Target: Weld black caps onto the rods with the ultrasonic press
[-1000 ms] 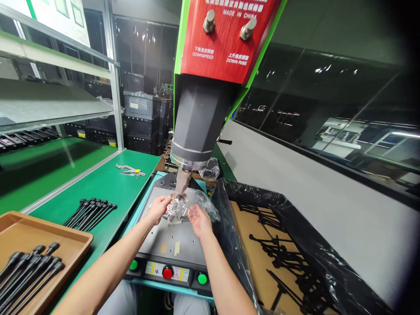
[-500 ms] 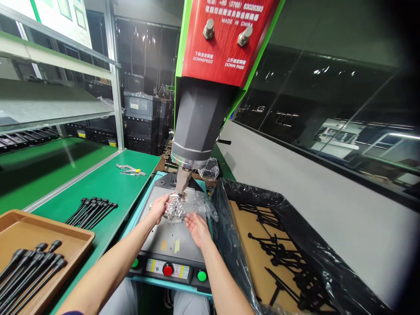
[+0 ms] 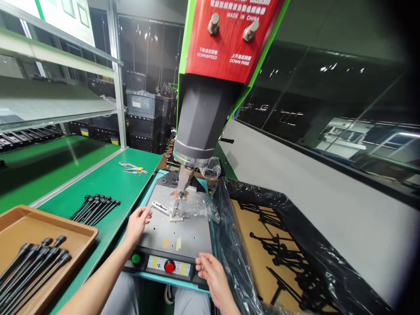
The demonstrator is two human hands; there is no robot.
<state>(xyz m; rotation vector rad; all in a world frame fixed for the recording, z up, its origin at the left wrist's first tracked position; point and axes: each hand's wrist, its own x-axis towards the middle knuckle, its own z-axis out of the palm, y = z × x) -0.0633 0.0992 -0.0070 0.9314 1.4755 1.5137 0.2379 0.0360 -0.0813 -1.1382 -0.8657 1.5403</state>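
Observation:
A welding press with a grey head (image 3: 200, 118) stands over a grey metal base plate (image 3: 187, 232). Under its tip (image 3: 182, 186) lies a small part and a crumpled clear plastic film (image 3: 197, 205). My left hand (image 3: 138, 223) hovers over the plate's left edge, fingers apart, holding nothing. My right hand (image 3: 210, 273) rests at the front control panel, covering the spot of the right green button. The left green button (image 3: 135, 258) and the red button (image 3: 169, 266) show on that panel.
A brown tray (image 3: 62, 232) with several black rods (image 3: 33, 262) sits at the left, more black rods (image 3: 96, 208) lie on the green bench (image 3: 108, 179). A cardboard box lined with black plastic (image 3: 229, 227), holding black parts (image 3: 282, 271), stands at the right. Pliers (image 3: 133, 167) lie farther back.
Both hands have let go of the plastic film and pulled back toward me. The left one moved to the plate's left edge, the right one down to the control panel.

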